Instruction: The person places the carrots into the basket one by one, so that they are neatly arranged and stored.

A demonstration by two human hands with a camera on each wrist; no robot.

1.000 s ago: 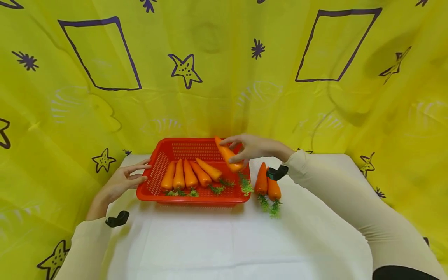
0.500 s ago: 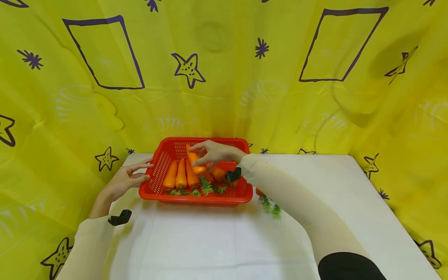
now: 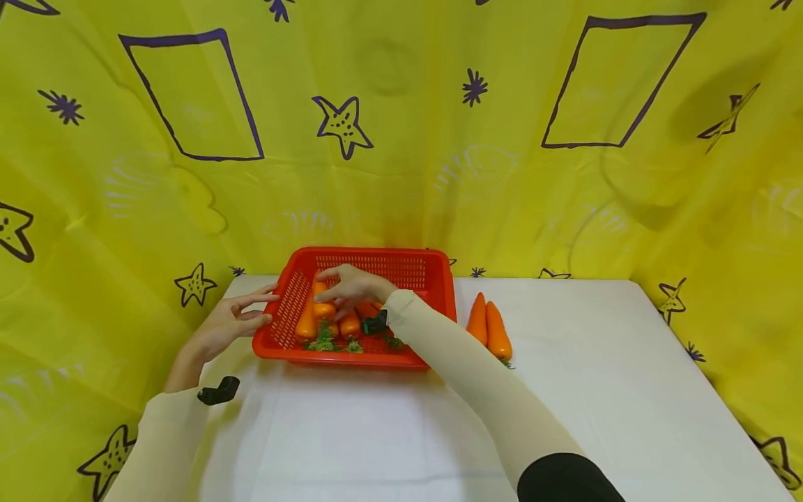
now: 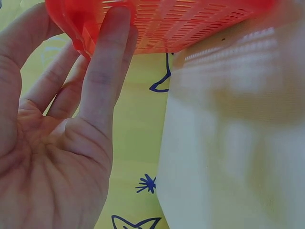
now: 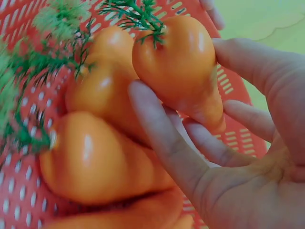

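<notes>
A red perforated plastic basket [image 3: 376, 360] stands on the white-covered table with several orange carrots in it, their leafy green ends towards the front. Over its left half my right hand [image 3: 353, 284] pinches one carrot [image 5: 176, 52] between thumb and fingers, blunt end and green sprig facing the right wrist camera. That carrot overlaps other carrots [image 5: 95, 157] lying in the basket; my hand and sleeve hide some of these in the head view. At the basket's left rim, my left hand [image 3: 219, 324] touches it with nearly straight fingers, the thumb [image 4: 102, 71] against the outer wall.
Two more carrots [image 3: 498, 331] lie side by side on the table [image 3: 564, 390], just right of the basket; my right sleeve partly covers their lower ends. Behind and at both sides hangs a yellow curtain [image 3: 401, 174] with purple star drawings.
My right hand has carried the carrot from the basket's right side leftward and lower, over the other carrots. My left hand has stayed at the left rim.
</notes>
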